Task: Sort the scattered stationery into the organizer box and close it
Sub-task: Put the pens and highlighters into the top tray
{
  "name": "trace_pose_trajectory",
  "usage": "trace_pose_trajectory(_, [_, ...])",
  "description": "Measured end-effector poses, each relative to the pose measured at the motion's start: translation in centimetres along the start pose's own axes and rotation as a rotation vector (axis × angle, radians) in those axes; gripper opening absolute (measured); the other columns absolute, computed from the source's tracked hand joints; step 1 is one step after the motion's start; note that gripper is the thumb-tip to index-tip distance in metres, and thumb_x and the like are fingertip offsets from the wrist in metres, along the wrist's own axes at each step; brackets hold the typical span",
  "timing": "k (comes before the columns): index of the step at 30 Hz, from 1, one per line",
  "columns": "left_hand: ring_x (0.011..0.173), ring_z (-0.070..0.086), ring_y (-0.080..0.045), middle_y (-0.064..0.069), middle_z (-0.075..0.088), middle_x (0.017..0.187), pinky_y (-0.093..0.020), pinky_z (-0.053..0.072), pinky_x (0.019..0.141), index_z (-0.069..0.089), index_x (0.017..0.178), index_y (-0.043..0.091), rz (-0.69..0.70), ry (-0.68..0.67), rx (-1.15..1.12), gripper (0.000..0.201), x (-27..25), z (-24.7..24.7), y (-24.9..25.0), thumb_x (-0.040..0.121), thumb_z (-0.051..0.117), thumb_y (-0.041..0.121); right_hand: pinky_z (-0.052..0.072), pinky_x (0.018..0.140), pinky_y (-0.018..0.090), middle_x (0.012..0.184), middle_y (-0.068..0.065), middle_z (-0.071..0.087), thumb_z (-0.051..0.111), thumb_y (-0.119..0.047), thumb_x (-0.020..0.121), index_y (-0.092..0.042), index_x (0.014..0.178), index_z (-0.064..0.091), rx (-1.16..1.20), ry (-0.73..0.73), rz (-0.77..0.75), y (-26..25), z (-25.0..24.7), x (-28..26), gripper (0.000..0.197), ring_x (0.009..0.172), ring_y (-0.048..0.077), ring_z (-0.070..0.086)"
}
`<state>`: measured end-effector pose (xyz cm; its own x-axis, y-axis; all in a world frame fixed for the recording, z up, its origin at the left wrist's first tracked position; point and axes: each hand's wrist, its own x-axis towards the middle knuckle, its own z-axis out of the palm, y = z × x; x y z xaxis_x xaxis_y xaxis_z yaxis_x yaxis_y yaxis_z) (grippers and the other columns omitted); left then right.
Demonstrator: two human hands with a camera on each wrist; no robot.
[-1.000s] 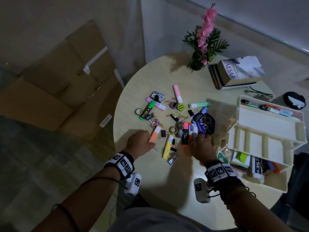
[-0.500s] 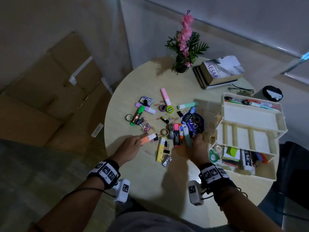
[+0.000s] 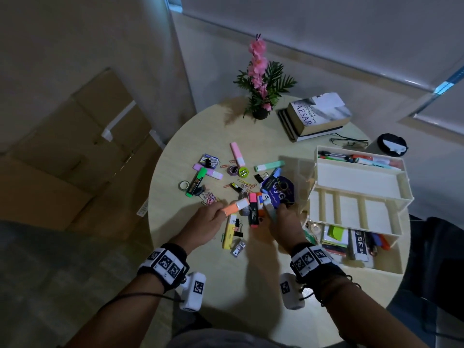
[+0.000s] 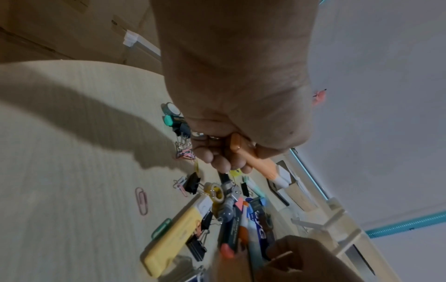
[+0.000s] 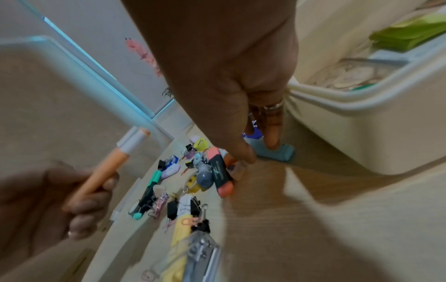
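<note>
My left hand [image 3: 208, 222] grips an orange highlighter [image 3: 236, 206] with a white cap, raised a little above the pile; the same highlighter [image 4: 255, 162] runs out of my curled fingers in the left wrist view. My right hand [image 3: 283, 222] pinches a pale blue highlighter [image 5: 277, 152] lying at the pile's right side, close to the organizer box [image 3: 356, 180]. The cream box stands open in stepped tiers at the table's right; pens fill its top tier, and sticky notes and tape lie in the bottom one.
Scattered on the round table [image 3: 251, 285] are a pink-capped black marker [image 3: 253, 209], a yellow stapler [image 3: 229, 231], a green marker [image 3: 197, 180], pink [image 3: 237, 154] and mint [image 3: 268, 166] highlighters, binder clips and paper clips. A flower pot [image 3: 259, 113], books [image 3: 316, 116] and glasses stand behind.
My left hand has lifted the orange highlighter off the table and carried it right. My right hand stays at the pile with the pale blue highlighter.
</note>
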<state>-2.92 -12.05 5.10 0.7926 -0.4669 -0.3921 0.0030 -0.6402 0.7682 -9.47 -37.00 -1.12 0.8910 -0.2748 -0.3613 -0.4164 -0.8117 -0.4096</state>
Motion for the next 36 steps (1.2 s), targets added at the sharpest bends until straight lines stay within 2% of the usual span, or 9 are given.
trace_pose_trajectory(4, [0.057, 0.048, -0.011, -0.012, 0.062, 0.078, -0.032, 0.034, 0.053, 0.062, 0.099, 0.022, -0.002, 0.020, 0.035, 0.017, -0.7, -0.2, 1.5, 0.104, 0.045, 0.024, 0.059, 0.076, 0.028, 0.119, 0.013, 0.064, 0.054, -0.013, 0.105, -0.015, 0.130, 0.053, -0.106, -0.030, -0.101, 0.0, 0.4, 0.4, 0.026, 0.094, 0.024, 0.070])
trace_pose_trajectory(9, [0.062, 0.048, -0.011, -0.010, 0.057, 0.079, -0.029, 0.034, 0.056, 0.062, 0.091, 0.020, 0.105, 0.091, 0.036, 0.019, -0.6, -0.9, 4.1, 0.106, 0.050, 0.017, 0.048, 0.071, 0.024, 0.112, 0.013, 0.066, 0.059, -0.015, 0.102, -0.005, 0.131, 0.052, -0.002, -0.046, 0.004, -0.3, -0.3, 0.4, 0.031, 0.097, 0.026, 0.071])
trace_pose_trajectory(13, [0.074, 0.055, -0.018, -0.003, 0.052, 0.089, -0.034, 0.042, 0.064, 0.068, 0.108, 0.012, 0.161, 0.132, 0.077, 0.023, 0.9, -0.5, 5.8, 0.109, 0.048, 0.022, 0.042, 0.059, 0.012, 0.095, 0.003, 0.063, 0.070, -0.014, 0.096, -0.005, 0.116, 0.055, 0.156, 0.012, -0.003, -0.3, -4.3, -2.0, 0.027, 0.078, 0.020, 0.061])
trace_pose_trajectory(15, [0.072, 0.053, -0.014, 0.000, 0.049, 0.089, -0.035, 0.041, 0.065, 0.068, 0.109, 0.011, 0.173, 0.142, 0.093, 0.027, 1.7, -0.5, 6.4, 0.111, 0.045, 0.025, 0.034, 0.051, 0.016, 0.085, -0.002, 0.063, 0.078, -0.019, 0.087, -0.014, 0.105, 0.058, 0.188, 0.072, -0.037, 0.3, -6.7, -3.4, 0.027, 0.072, 0.020, 0.060])
trace_pose_trajectory(17, [0.071, 0.051, -0.007, 0.003, 0.049, 0.089, -0.030, 0.040, 0.064, 0.068, 0.108, 0.014, 0.203, 0.150, 0.096, 0.027, 2.8, 0.1, 7.9, 0.111, 0.045, 0.027, 0.038, 0.052, 0.021, 0.083, -0.001, 0.069, 0.079, -0.022, 0.084, -0.017, 0.104, 0.065, 0.256, 0.122, -0.051, 2.2, -9.9, -4.7, 0.025, 0.068, 0.017, 0.063])
trace_pose_trajectory(20, [0.082, 0.057, -0.004, 0.003, 0.056, 0.099, -0.023, 0.041, 0.069, 0.069, 0.112, 0.022, 0.262, 0.152, 0.071, 0.018, 5.0, 1.7, 11.6, 0.109, 0.052, 0.024, 0.039, 0.053, 0.013, 0.078, -0.011, 0.069, 0.074, -0.016, 0.090, -0.025, 0.108, 0.071, 0.382, 0.213, -0.125, 6.1, -15.3, -6.6, 0.020, 0.063, 0.006, 0.062])
trace_pose_trajectory(25, [0.088, 0.061, -0.022, -0.008, 0.063, 0.102, -0.031, 0.044, 0.079, 0.074, 0.113, 0.013, 0.355, 0.197, 0.098, 0.018, 9.7, 6.4, 18.4, 0.104, 0.061, 0.020, 0.058, 0.065, 0.040, 0.080, 0.001, 0.075, 0.068, -0.017, 0.101, -0.024, 0.104, 0.074, 0.562, 0.259, -0.096, 13.3, -22.5, -7.3, 0.010, 0.071, 0.021, 0.071])
trace_pose_trajectory(32, [0.095, 0.060, -0.031, -0.004, 0.070, 0.095, -0.040, 0.044, 0.083, 0.079, 0.100, 0.027, 0.314, 0.243, 0.316, 0.012, 14.3, 13.1, 21.9, 0.097, 0.068, 0.028, 0.060, 0.077, 0.049, 0.090, -0.004, 0.076, 0.064, -0.028, 0.104, -0.029, 0.114, 0.075, 0.491, 0.255, -0.107, 21.1, -25.3, -5.5, 0.015, 0.082, 0.019, 0.072])
trace_pose_trajectory(36, [0.099, 0.055, -0.030, -0.002, 0.071, 0.094, -0.043, 0.035, 0.088, 0.078, 0.102, 0.029, 0.291, 0.302, 0.455, 0.011, 15.1, 14.5, 22.1, 0.097, 0.069, 0.031, 0.059, 0.072, 0.039, 0.091, -0.009, 0.075, 0.068, -0.028, 0.101, -0.031, 0.120, 0.074, 0.390, 0.285, -0.140, 22.9, -25.1, -4.6, 0.020, 0.082, 0.010, 0.068])
